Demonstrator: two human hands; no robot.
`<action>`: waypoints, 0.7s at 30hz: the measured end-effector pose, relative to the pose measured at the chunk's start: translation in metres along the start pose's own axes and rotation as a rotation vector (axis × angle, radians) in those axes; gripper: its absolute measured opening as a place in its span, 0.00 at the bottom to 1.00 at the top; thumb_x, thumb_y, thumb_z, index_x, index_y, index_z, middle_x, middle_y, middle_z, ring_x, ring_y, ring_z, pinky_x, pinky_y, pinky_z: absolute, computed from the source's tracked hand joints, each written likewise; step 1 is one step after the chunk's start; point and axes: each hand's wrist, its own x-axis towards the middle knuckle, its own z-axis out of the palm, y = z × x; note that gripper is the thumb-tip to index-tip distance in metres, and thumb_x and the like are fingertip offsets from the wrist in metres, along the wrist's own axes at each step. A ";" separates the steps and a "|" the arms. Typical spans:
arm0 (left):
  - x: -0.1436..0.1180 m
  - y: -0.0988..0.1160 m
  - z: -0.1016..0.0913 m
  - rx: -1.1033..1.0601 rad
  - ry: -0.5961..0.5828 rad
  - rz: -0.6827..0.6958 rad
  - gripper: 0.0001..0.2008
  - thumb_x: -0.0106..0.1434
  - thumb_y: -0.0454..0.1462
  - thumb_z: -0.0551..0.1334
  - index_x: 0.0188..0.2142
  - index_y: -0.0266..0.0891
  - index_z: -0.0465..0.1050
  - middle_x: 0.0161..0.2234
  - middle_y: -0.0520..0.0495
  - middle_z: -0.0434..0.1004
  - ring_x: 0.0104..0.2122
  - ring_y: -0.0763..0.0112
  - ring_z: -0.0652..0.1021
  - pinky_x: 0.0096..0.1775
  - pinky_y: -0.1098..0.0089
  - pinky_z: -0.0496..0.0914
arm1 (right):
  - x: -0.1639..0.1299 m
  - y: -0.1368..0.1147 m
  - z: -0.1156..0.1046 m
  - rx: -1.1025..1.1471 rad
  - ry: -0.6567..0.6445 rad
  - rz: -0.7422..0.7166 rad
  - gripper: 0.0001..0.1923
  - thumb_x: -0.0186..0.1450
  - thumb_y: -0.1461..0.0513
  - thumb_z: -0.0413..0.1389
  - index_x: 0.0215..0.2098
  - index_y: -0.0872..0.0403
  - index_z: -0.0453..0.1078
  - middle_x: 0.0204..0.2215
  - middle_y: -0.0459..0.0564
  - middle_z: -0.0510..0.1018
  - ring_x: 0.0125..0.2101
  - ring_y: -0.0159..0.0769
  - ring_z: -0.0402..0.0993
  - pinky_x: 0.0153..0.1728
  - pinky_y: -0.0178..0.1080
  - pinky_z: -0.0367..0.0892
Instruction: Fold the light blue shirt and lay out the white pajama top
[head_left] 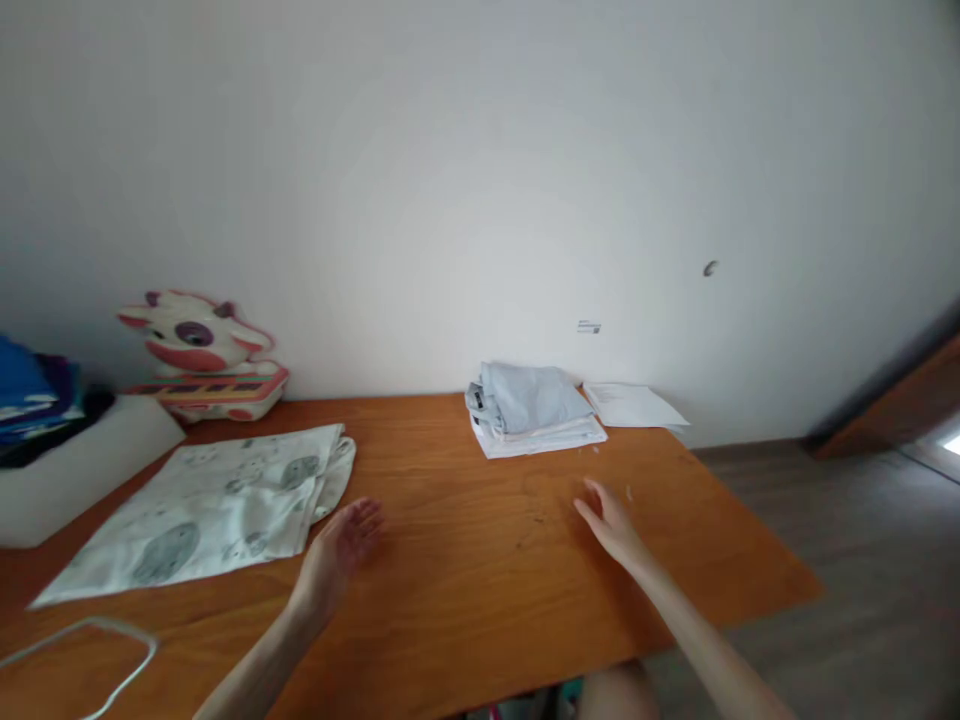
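Note:
Both my hands hover over a bare stretch of the orange wooden table (pixel 480 580). My left hand (pixel 339 552) is open, palm turned inward, just right of a folded white cloth with grey prints (pixel 217 505). My right hand (pixel 611 522) is open and empty, fingers stretched toward a stack of folded light clothes (pixel 529 408) at the far edge of the table. Neither hand touches any cloth.
A sheet of paper (pixel 630 404) lies beside the stack. A cow-shaped toy (pixel 199 355) stands against the wall. A white box (pixel 71 460) with blue fabric is at far left. A white wire hanger (pixel 112 660) lies near the front left. Floor lies right of the table.

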 end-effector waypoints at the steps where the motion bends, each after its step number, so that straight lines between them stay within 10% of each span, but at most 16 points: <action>1: -0.008 0.012 -0.029 0.107 0.020 0.095 0.11 0.68 0.42 0.67 0.48 0.40 0.80 0.51 0.40 0.84 0.48 0.57 0.85 0.53 0.58 0.81 | -0.019 0.016 0.011 -0.136 0.009 -0.093 0.27 0.65 0.45 0.59 0.57 0.49 0.75 0.62 0.60 0.79 0.66 0.60 0.71 0.69 0.65 0.61; 6: -0.012 0.080 -0.109 0.910 0.158 0.634 0.27 0.67 0.58 0.65 0.54 0.42 0.79 0.55 0.38 0.83 0.60 0.45 0.78 0.67 0.45 0.66 | -0.047 0.062 0.033 -0.506 0.015 -0.343 0.26 0.75 0.49 0.50 0.64 0.51 0.72 0.67 0.60 0.74 0.70 0.58 0.65 0.69 0.65 0.60; 11: 0.012 0.082 -0.100 1.556 0.218 0.529 0.47 0.65 0.63 0.63 0.74 0.38 0.62 0.77 0.30 0.54 0.77 0.31 0.47 0.72 0.31 0.39 | -0.037 0.068 0.032 -0.543 0.048 -0.374 0.28 0.75 0.47 0.49 0.64 0.53 0.71 0.65 0.62 0.75 0.68 0.58 0.68 0.68 0.65 0.63; 21: -0.078 0.004 -0.029 0.939 0.051 0.544 0.39 0.46 0.48 0.83 0.57 0.46 0.79 0.74 0.30 0.61 0.77 0.29 0.43 0.73 0.33 0.40 | -0.042 0.060 0.033 -0.478 0.045 -0.325 0.28 0.73 0.48 0.51 0.63 0.52 0.74 0.65 0.61 0.76 0.68 0.60 0.68 0.69 0.65 0.61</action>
